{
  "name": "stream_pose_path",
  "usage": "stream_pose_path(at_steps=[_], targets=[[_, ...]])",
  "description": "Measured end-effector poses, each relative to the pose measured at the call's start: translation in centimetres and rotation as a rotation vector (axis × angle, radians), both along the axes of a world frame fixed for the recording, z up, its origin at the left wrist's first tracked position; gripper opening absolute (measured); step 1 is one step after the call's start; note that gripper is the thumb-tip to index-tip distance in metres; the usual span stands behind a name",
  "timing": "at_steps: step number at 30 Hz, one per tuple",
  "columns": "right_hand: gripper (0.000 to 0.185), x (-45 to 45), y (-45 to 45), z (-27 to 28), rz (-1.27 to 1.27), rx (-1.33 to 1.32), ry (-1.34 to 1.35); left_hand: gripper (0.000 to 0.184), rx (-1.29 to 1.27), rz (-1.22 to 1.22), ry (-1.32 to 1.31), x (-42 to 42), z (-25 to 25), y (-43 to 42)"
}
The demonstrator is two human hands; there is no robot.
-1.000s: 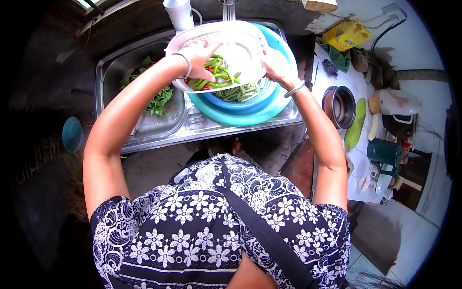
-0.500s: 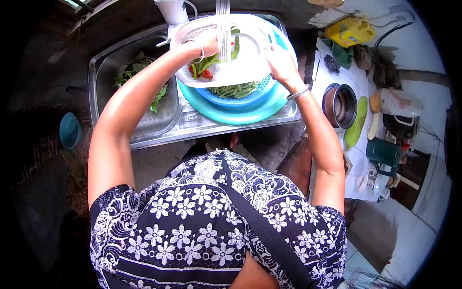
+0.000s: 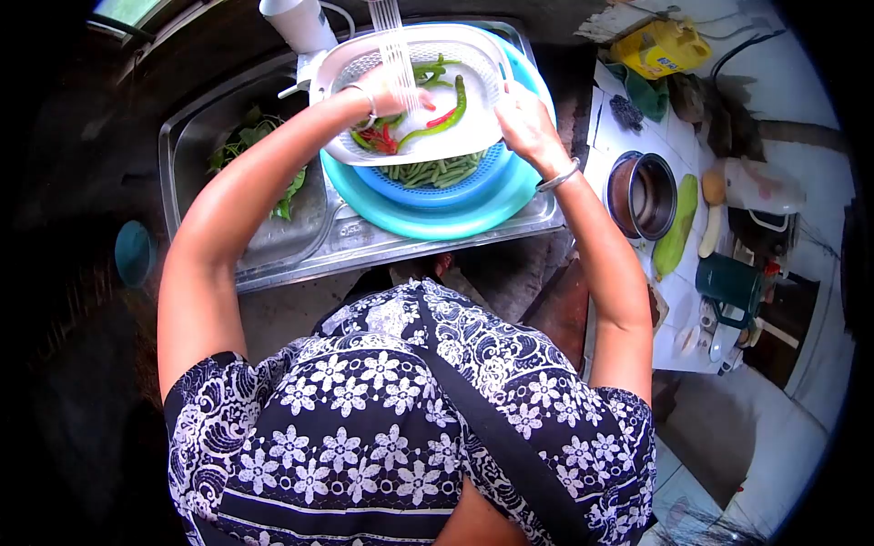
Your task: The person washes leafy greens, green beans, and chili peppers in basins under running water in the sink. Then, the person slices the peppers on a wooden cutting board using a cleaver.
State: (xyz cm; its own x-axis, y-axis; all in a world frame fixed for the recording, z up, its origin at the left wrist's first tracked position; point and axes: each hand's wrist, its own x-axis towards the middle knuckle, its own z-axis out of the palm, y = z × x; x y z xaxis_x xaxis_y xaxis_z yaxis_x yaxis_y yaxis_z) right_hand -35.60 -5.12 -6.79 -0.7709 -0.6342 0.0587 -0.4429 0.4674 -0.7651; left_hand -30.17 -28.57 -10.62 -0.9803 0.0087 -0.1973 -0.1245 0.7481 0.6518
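Note:
My right hand (image 3: pixel 530 127) grips the right rim of a white plastic basket (image 3: pixel 469 141), which is held tilted above the other bowls. Inside the basket, my left hand (image 3: pixel 393 93) is among green and red chili peppers (image 3: pixel 458 100), its fingers stretched out and partly veiled by water. A stream of water (image 3: pixel 391 45) falls in strands over that hand. Below the basket, a blue colander (image 3: pixel 428 196) holds cut green beans (image 3: pixel 437 171). It rests in a wide turquoise basin (image 3: pixel 364 209) on the sink's drainboard.
Leafy greens (image 3: pixel 246 136) lie in the steel sink basin (image 3: pixel 314 223) to the left. On the tiled counter at right are a dark metal pot (image 3: pixel 642 196), a long green gourd (image 3: pixel 675 227), a green pitcher (image 3: pixel 728 278) and a yellow jug (image 3: pixel 660 50).
The white basket has shifted slightly left and tipped, showing more of its inside. My left hand has moved down among the chili peppers, which now lie more spread out.

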Motion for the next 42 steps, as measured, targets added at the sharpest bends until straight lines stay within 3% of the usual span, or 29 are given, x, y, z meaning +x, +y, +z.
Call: stream_pose_path(at_steps=[1, 3, 5, 7, 11, 14, 15, 17, 20, 23, 25, 28, 31, 35, 37, 39, 42], targets=[[0.032, -0.1, -0.2, -0.3, -0.009, 0.011, -0.025, 0.101, 0.010, 0.041, 0.011, 0.1, 0.1, 1.1], [0.032, -0.4, -0.4, -1.3, -0.022, 0.026, -0.057, 0.107, -0.287, 0.069, -0.078, 1.2, 1.7, 4.4], [0.033, -0.1, -0.3, -1.1, -0.036, -0.018, -0.088, 0.107, -0.524, 0.051, 0.185, 1.8, -0.9, 6.1], [0.034, 0.2, -0.1, -1.4, -0.028, -0.072, 0.018, 0.090, -0.289, 0.011, 0.050, 0.6, -1.5, 5.9], [0.036, -0.3, 0.8, -1.4, -0.037, 0.063, 0.028, 0.065, 0.023, 0.047, -0.119, -0.8, -1.0, 3.6], [0.039, -0.5, 1.3, -1.5, -0.019, 0.106, 0.001, 0.060, 0.516, 0.254, -0.280, 0.4, 0.7, 1.5], [0.039, -0.6, 1.2, -1.4, -0.020, 0.094, 0.011, 0.060, 0.598, 0.216, -0.404, 0.0, 1.4, 0.7], [0.039, -0.8, 1.2, -1.4, -0.034, 0.083, 0.003, 0.055, 0.666, 0.316, -0.398, 0.7, 2.2, 0.7], [0.039, -0.6, 1.1, -1.5, -0.056, 0.080, -0.021, 0.056, 0.953, 0.308, -0.486, 0.7, 0.0, -0.5], [0.035, -0.4, 0.9, -1.3, -0.047, 0.054, -0.004, 0.061, 0.824, 0.375, -0.354, 1.3, 0.7, 1.0], [0.030, -0.5, 0.7, -2.1, -0.056, 0.024, -0.017, 0.088, 0.659, 0.186, -0.293, 1.2, 1.6, 2.3], [0.030, -0.3, 0.5, -2.2, -0.052, 0.030, -0.010, 0.105, -0.181, 0.208, -0.088, 0.2, -1.9, 5.5], [0.030, -0.1, 0.1, -1.9, -0.043, 0.017, 0.019, 0.099, -0.375, 0.136, -0.031, 1.4, -1.4, 7.3], [0.031, -0.3, 0.7, -2.5, -0.067, 0.081, 0.021, 0.076, -0.122, 0.157, -0.143, 0.1, -3.7, 5.6], [0.031, -0.3, 1.1, -2.0, -0.077, 0.125, 0.014, 0.064, 0.012, 0.238, -0.162, 0.0, -2.1, 4.6], [0.031, -0.1, 1.3, -1.7, -0.097, 0.129, 0.051, 0.054, 0.667, 0.283, -0.416, -0.4, -1.3, 2.2], [0.031, -0.4, 1.6, -2.0, -0.122, 0.137, 0.063, 0.039, 1.000, 0.404, -0.483, 0.0, -0.6, 1.1]])
